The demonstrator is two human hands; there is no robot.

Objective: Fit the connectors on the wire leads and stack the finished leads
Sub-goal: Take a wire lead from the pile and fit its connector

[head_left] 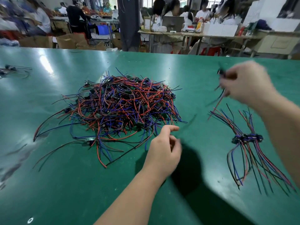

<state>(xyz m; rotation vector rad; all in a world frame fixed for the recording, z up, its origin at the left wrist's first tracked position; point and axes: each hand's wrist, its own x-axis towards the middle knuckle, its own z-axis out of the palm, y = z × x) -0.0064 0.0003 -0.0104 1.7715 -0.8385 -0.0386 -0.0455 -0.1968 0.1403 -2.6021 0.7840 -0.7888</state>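
Left hand (164,150) is hovering low over the green table (81,184), fingers loosely curled. It's blurred, so I cannot tell if it's pinching anything. Finished leads (246,138) are lying stacked at right, and the tangled pile (123,108) is sitting beyond. Right hand (246,83) is gripping one lead (221,73), raised.

Green table (65,184) w/ red, blue & blk wire pile (123,104).

On the near side of the pile of wire leads (123,104), your left hand (164,150) and left forearm (133,192) are bare all the way to the frame edge. Right of that pile, your right hand (246,85), smeared by blur, and your right forearm (282,127) are bare too.
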